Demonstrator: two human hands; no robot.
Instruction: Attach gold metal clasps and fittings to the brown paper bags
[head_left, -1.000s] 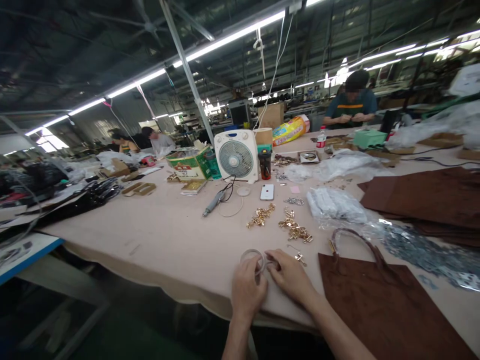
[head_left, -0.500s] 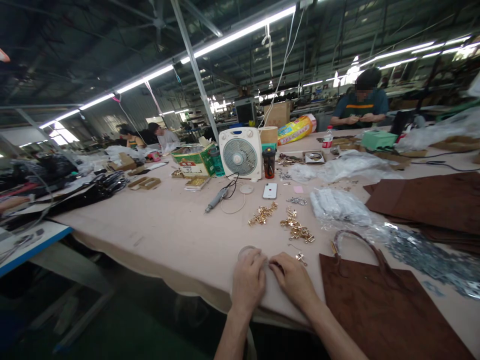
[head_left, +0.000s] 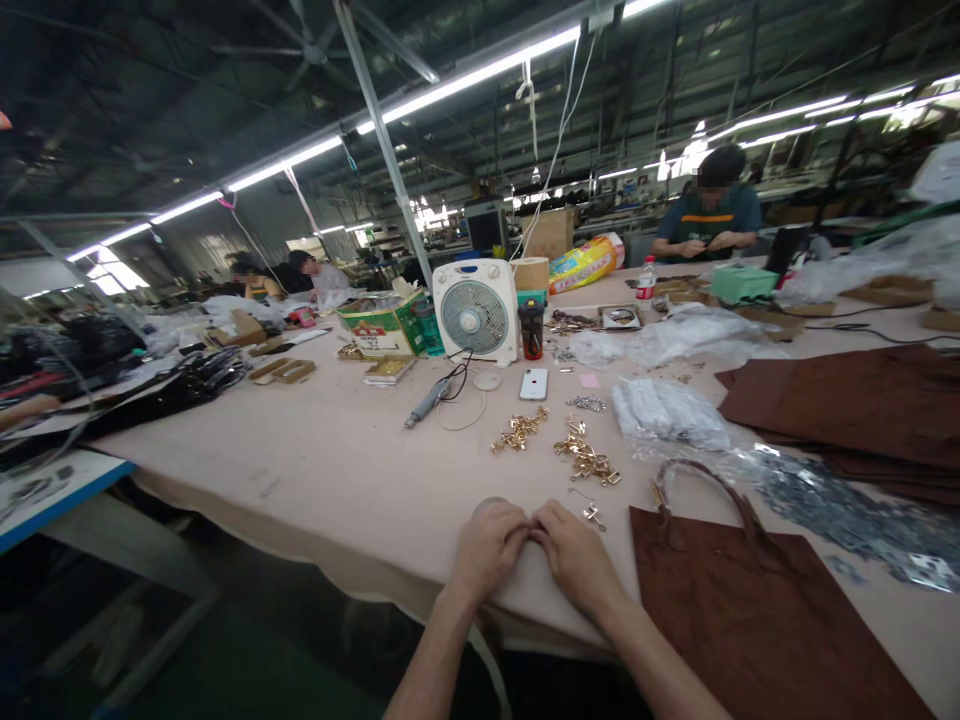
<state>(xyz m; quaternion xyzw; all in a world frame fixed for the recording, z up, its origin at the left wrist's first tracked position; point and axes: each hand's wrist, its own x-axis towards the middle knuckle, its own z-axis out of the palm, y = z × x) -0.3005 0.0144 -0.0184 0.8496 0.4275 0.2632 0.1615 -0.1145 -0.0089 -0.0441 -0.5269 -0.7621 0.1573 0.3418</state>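
Near the table's front edge, my left hand (head_left: 489, 548) and my right hand (head_left: 571, 552) meet with fingertips pinched together. Whatever lies between the fingers is hidden or too small to make out. A round, pale disc (head_left: 489, 503) shows partly behind my left hand. Just beyond my right hand lie a few loose gold metal pieces (head_left: 594, 516). Two heaps of gold hardware, a left pile (head_left: 519, 430) and a right pile (head_left: 586, 462), rest farther back. On the right, a brown bag panel with handles (head_left: 742, 610) lies flat beside my right forearm.
A grey corded power tool (head_left: 427, 402), a white phone (head_left: 534, 384) and a box fan (head_left: 475, 312) stand or lie beyond. Grey metal plates (head_left: 825, 510), brown panels (head_left: 840, 410) and plastic wrapping (head_left: 671, 412) cover the right side. A co-worker (head_left: 709, 215) sits across the table.
My hands have come together; the fingertips, apart before, now touch. My left hand has turned inward. The whole view has shifted slightly.
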